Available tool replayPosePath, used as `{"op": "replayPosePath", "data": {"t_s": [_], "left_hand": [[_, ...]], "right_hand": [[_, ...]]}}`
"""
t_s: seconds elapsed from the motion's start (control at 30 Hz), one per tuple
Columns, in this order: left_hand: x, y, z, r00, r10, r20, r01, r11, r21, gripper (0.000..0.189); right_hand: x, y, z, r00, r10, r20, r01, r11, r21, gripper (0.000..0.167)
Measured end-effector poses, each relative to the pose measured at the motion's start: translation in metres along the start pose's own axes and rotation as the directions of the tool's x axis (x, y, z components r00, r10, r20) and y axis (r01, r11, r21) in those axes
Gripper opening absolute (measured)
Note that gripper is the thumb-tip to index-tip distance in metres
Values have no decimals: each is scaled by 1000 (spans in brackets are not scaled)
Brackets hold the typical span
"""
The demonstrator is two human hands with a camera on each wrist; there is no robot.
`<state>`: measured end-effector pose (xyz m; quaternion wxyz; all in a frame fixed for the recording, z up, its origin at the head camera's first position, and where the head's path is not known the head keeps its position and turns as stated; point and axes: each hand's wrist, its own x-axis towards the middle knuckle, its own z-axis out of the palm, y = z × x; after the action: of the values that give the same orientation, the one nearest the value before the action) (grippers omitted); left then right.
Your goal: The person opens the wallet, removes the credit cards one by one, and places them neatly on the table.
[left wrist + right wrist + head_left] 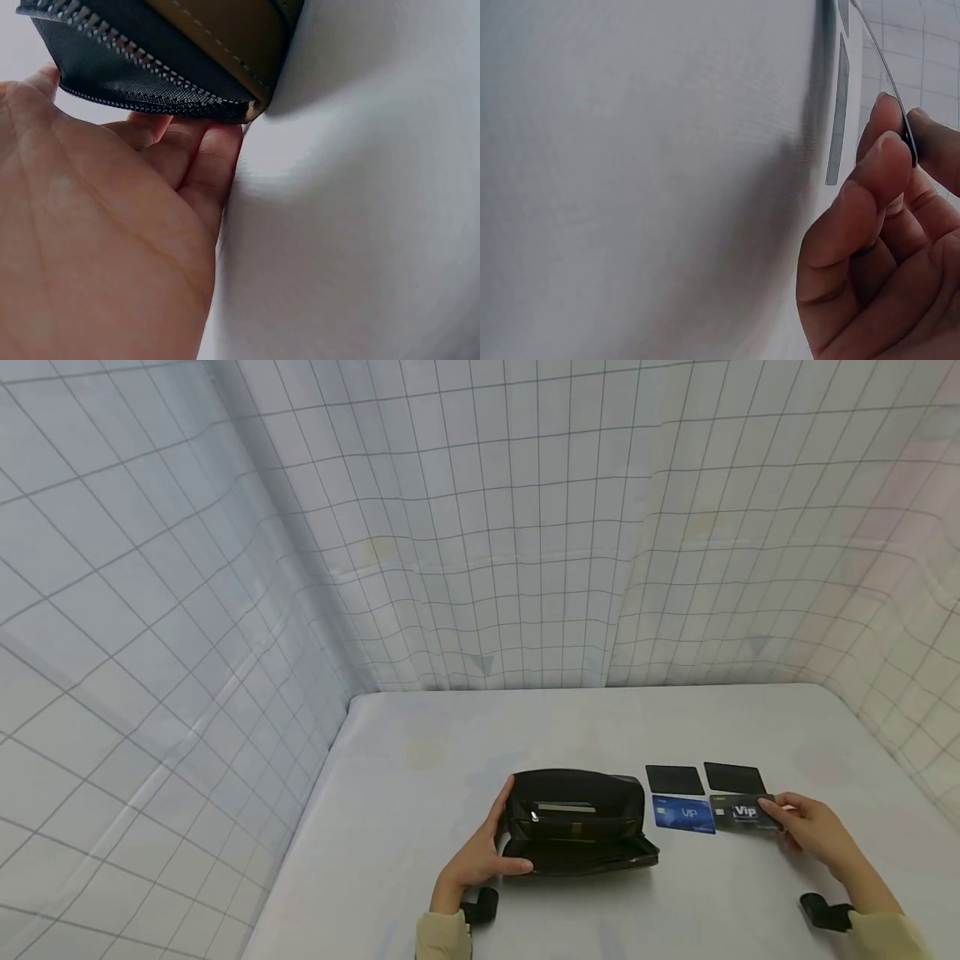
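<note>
A black zip wallet (576, 860) lies unzipped on the white table, its mouth facing the head camera and a pale slip (564, 807) showing in an inner pocket. My left hand (480, 857) grips its left end, thumb on the front edge and fingers along the side and back. In the left wrist view, the fingers reach under the wallet's zipped corner (150, 75). My right hand (813, 835) pinches the right end of a dark "Vip" card (731, 811) between thumb and fingers. Edge-on in the right wrist view, that card (891, 79) looks slightly bowed.
Left of the held card lies a blue VIP card (682, 815). Behind these are two plain black cards, a left one (675, 779) and a right one (735, 777). Grid-patterned white curtains (487, 527) rise behind the table (420, 760) and along both sides.
</note>
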<state>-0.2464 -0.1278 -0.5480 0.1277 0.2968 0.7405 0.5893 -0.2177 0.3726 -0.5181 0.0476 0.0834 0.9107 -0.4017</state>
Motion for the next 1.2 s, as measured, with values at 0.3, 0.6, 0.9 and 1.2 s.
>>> {"op": "replayPosePath", "data": {"t_s": [0.3,0.6,0.9,1.2], "left_hand": [[0,0,0,1000,10,10,-10,1000,-6,113],[-1,3,0,1000,5,12,-5,1000,-2,114],[0,1,0,1000,3,1,-3,1000,7,114],[0,0,0,1000,10,8,-10,1000,-12,114]], "right_hand": [[6,2,-3,996,86,-23,-88,983,-160,63],[5,-8,-7,995,59,-82,-82,944,-319,61],[6,-13,-7,994,25,-103,-59,935,-350,48],[6,-11,-7,996,42,-81,-68,932,-355,48]]}}
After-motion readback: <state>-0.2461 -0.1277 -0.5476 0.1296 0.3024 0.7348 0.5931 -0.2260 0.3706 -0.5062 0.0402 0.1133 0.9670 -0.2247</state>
